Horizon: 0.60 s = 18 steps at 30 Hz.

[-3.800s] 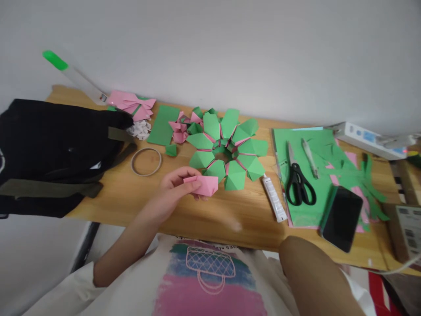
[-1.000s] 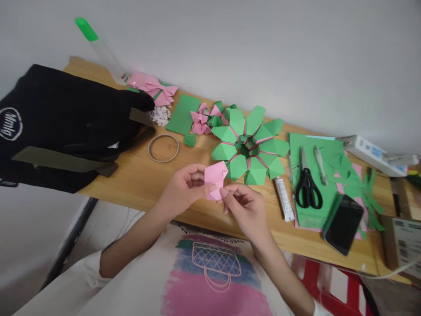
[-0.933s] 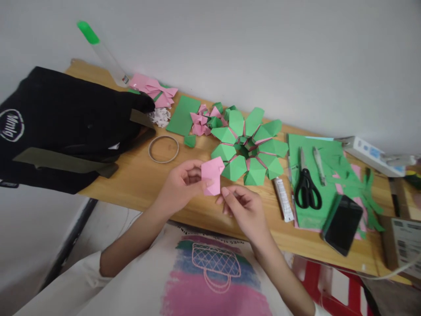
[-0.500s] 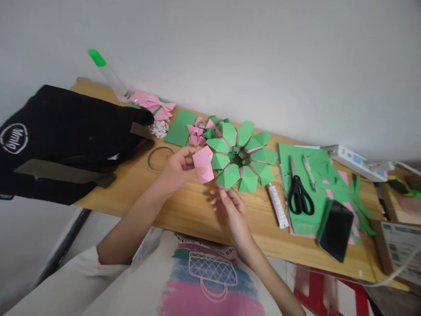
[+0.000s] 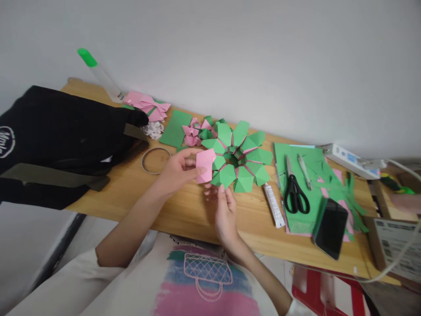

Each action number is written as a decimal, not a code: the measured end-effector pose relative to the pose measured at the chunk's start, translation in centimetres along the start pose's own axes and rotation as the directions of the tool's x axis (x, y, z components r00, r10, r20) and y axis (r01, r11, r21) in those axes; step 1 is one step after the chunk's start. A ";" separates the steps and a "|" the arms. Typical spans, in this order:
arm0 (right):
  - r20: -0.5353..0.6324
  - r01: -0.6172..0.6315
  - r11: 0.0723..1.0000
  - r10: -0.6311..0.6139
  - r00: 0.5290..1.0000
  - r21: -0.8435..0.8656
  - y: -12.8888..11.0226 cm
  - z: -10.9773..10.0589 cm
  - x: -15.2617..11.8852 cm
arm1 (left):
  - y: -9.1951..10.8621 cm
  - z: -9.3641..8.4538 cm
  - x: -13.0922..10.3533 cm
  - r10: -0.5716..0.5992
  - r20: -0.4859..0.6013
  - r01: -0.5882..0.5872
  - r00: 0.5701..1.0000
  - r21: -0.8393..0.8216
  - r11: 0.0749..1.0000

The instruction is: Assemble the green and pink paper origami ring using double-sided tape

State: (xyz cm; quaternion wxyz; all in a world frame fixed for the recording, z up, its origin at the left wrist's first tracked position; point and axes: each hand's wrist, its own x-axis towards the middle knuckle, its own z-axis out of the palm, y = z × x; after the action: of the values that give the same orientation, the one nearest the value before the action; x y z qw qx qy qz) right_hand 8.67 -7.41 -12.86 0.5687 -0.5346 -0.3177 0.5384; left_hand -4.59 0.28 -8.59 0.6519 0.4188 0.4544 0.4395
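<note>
My left hand point(image 5: 179, 172) pinches a folded pink paper piece point(image 5: 204, 166) between thumb and fingers. That piece overlaps the left edge of a ring-shaped paper flower point(image 5: 243, 180), with green pointed petals and pink folds around an open middle. Whether the two are joined cannot be made out. Just below the lower-left petals is my right hand point(image 5: 226, 215), its thumb pointing up with the tip at a petal's edge. Its other fingers are bent and apart, partly blurred, with nothing visible between them.
Right of the flower are a glue tube point(image 5: 273, 206), black scissors point(image 5: 296, 195), a pen point(image 5: 304, 172), a phone point(image 5: 330, 228) and green sheets point(image 5: 297, 224). Leftward lie a tape ring point(image 5: 143, 164), pink folded pieces point(image 5: 191, 134) and a black bag point(image 5: 66, 131). A power strip point(image 5: 350, 160) sits far right.
My right hand has moved up and left to the flower's lower petals. The left hand still holds the pink piece, turned slightly more upright. The whole view has shifted a little.
</note>
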 end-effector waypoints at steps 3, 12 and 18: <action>0.003 0.008 1.000 -0.008 1.000 0.002 -0.1 -0.2 0.1 | 0.1 0.0 0.2 -0.001 0.012 0.000 1.000 0.070 0.998; 0.025 0.005 1.000 -0.006 1.000 0.027 -0.1 -0.6 0.2 | 0.7 0.7 0.3 -0.008 0.078 -0.006 0.997 0.180 0.984; 0.026 -0.001 0.999 0.000 1.000 0.040 0.0 -0.8 0.3 | 0.8 1.0 0.2 -0.055 0.048 0.044 0.997 0.203 0.978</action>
State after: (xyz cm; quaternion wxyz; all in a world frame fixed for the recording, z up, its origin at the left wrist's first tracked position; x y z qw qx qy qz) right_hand 9.47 -7.32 -13.08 0.5749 -0.5160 -0.3143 0.5518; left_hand -3.79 0.51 -7.69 0.6287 0.4828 0.4894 0.3634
